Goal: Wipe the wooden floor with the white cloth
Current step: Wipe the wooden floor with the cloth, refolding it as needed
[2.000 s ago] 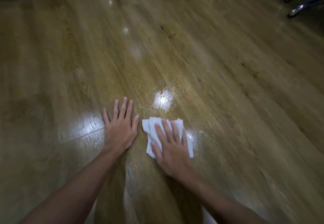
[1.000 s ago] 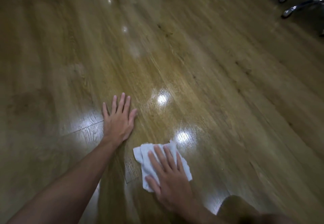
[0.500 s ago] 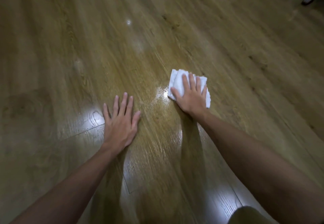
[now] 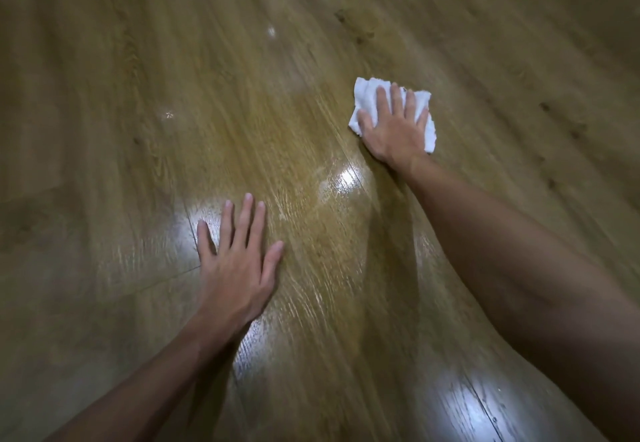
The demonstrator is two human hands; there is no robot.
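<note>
Your left hand lies flat, palm down, fingers straight and slightly spread, thumb angled out to the right, with the forearm running back toward the lower left. Your right arm is stretched forward, and your right hand presses down flat with its fingers extended and close together.

The wooden floor is golden brown with darker streaked grain and scattered dark knots. The cloth on it is plain white.
</note>
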